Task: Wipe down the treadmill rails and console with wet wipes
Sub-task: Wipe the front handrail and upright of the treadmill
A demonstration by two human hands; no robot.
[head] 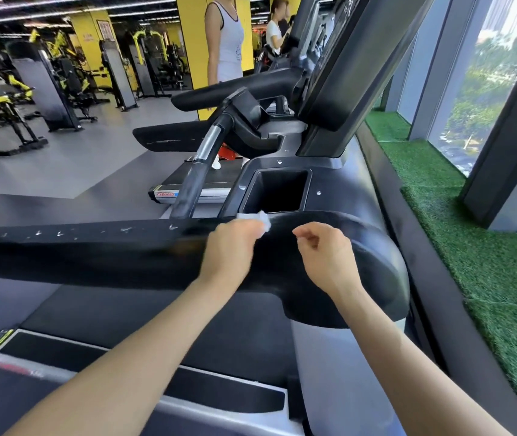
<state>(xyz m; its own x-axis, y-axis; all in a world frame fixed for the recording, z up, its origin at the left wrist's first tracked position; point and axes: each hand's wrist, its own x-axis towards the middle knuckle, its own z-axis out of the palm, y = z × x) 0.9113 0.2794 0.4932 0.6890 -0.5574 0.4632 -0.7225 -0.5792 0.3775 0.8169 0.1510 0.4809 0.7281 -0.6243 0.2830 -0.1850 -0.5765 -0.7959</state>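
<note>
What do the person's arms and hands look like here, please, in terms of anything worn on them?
Both forearms are bare as far as the view shows: no sleeves, gloves, watch, bracelets or rings are visible on the left hand or the right hand. The picture is slightly blurred, so fine detail such as nails cannot be told.

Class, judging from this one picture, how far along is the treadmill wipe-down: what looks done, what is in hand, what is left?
Done: nothing provable; the black rail shows white scuffs, no clear wiped stretch. In hand: the left hand grips a wet wipe on the rail near the cup holder; the right hand hovers, holding nothing visible. Left: probably the console and upright grip.
</note>
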